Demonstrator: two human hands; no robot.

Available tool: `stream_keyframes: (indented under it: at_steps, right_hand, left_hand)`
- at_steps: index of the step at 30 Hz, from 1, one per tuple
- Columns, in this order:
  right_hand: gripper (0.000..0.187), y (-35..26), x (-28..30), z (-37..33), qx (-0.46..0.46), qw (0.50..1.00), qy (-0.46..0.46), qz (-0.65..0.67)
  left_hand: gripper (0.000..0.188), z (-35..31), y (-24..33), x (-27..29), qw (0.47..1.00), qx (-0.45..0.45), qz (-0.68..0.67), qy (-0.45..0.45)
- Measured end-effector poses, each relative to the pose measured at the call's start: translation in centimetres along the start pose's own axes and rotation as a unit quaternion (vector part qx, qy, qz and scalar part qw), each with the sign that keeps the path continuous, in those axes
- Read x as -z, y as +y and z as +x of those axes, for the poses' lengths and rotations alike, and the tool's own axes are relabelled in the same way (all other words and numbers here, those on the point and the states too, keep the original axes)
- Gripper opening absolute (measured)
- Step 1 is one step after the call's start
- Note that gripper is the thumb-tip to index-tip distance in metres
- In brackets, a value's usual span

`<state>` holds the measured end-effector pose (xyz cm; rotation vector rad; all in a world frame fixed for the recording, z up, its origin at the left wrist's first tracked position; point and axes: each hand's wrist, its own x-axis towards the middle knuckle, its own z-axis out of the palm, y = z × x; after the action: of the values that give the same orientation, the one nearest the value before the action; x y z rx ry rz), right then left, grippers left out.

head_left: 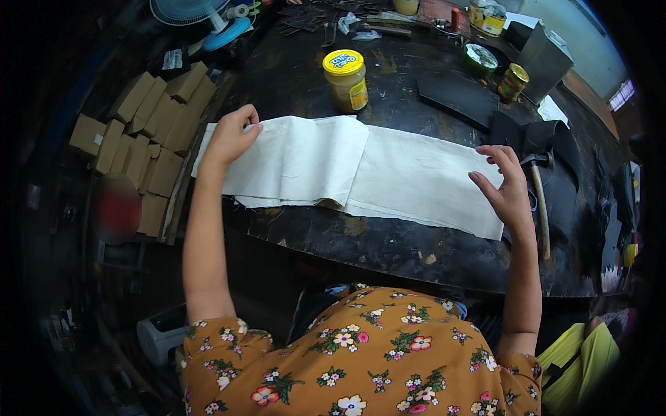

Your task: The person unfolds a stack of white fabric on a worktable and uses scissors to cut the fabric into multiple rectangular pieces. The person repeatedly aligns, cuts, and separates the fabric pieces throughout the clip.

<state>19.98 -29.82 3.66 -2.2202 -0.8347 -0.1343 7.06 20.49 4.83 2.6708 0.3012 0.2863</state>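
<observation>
Strips of white cloth (423, 170) lie in layers across the dark table in front of me, with a raised fold in the upper layer left of the middle. My left hand (234, 137) is closed in a pinch on the cloth's far edge near its left end. Over the right end of the strip, my right hand (505, 186) is open, thumb and fingers apart, with nothing between them. Just beyond the cloth stands a jar (347, 84) with a yellow lid and pale brown contents.
Small cardboard boxes (149, 114) are stacked left of the table. A hammer (540, 201) and black sheet material (555, 149) lie at the right. Farther back are a black flat panel (458, 102), a small jar (513, 83) and a grey metal box (544, 62). A blue fan (187, 10) stands far left.
</observation>
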Motion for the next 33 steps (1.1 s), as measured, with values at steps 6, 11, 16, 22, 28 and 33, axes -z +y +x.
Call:
stream_keyframes:
  at_steps: [6, 11, 16, 22, 28, 33]
  right_hand:
    - [0.082, -4.7, -0.6, 1.0, -0.049, 0.888, -0.132, 0.438]
    - [0.108, -7.0, -0.4, 0.2, 0.015, 0.871, -0.002, 0.491]
    - [0.076, 1.3, 5.0, -0.5, -0.061, 0.946, 0.089, 0.305]
    - [0.076, 9.3, 9.2, -3.5, -0.135, 0.940, 0.191, -0.249]
    - [0.032, 6.5, 4.1, -1.0, 0.026, 0.991, 0.075, -0.107]
    - [0.029, 2.8, -0.6, 0.9, 0.000, 0.999, -0.019, -0.027]
  left_hand:
    - [0.034, 1.8, 14.4, 0.6, 0.917, -0.163, -0.348, -0.107]
    - [0.048, 3.0, 27.4, -6.5, 0.742, -0.190, -0.590, -0.255]
    - [0.052, 5.3, 25.9, -6.9, 0.813, -0.386, -0.434, -0.032]
    - [0.052, 4.0, 11.3, -8.6, 0.975, -0.049, -0.218, 0.022]
    - [0.059, -0.9, 2.8, -11.3, 0.993, 0.025, -0.009, 0.114]
    - [0.069, -2.4, 1.3, -9.7, 1.000, 0.013, -0.011, 0.008]
